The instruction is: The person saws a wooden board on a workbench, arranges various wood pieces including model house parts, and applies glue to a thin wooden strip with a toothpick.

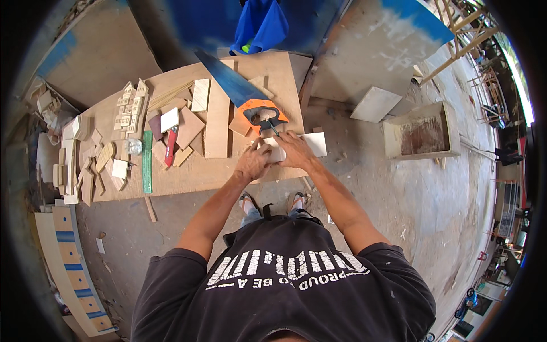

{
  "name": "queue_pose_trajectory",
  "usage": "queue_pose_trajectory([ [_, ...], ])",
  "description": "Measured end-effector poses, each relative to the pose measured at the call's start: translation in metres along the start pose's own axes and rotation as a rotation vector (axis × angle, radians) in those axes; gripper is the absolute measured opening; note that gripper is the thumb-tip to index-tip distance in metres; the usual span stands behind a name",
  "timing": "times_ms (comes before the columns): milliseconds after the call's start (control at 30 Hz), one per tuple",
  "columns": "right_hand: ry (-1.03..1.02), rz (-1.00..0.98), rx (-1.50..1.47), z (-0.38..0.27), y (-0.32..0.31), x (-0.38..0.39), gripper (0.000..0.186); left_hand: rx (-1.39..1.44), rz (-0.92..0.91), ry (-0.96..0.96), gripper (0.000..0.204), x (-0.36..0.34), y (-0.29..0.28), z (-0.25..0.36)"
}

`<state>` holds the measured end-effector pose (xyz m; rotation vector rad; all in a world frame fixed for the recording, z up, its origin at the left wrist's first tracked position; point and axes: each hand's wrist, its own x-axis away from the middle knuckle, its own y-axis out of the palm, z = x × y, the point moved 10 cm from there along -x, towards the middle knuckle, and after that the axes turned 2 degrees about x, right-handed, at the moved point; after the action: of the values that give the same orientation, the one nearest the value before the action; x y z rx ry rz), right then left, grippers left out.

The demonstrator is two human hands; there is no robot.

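Note:
A narrow white board lies at the table's front right corner, its right end jutting past the edge. My left hand is closed on the left part of this board, fingers curled over it. Beside it, my right hand presses on the board, its fingers closed around a thin dark pen-like tool; the exact kind is too small to tell. Just beyond my hands lies a handsaw with a blue blade and an orange and black handle, resting over wood pieces.
The plywood table carries a long plank, a green ruler, a red cutter knife, a clear jar, house-shaped wooden cutouts and several offcuts. A blue cloth hangs behind; a wooden box stands right.

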<state>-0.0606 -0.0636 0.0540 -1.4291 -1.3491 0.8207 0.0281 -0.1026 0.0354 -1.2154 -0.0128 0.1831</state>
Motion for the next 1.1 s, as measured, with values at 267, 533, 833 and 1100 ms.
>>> queue_pose_trajectory([
  [267,-0.063,0.121,0.004,-0.003,-0.010,0.009,0.085,0.024,0.026,-0.061,0.035,0.004,-0.009,0.002],
  [533,0.400,0.147,-0.373,0.020,-0.009,0.048,0.039,-0.055,0.071,-0.112,0.047,0.015,-0.007,0.007],
  [833,0.097,-0.104,-0.137,-0.010,0.027,0.080,0.037,-0.005,0.029,-0.113,0.050,0.009,-0.012,0.015],
  [1100,0.301,0.336,-0.511,-0.048,-0.071,0.051,0.024,0.074,0.214,-0.067,0.049,0.022,-0.026,0.017],
])
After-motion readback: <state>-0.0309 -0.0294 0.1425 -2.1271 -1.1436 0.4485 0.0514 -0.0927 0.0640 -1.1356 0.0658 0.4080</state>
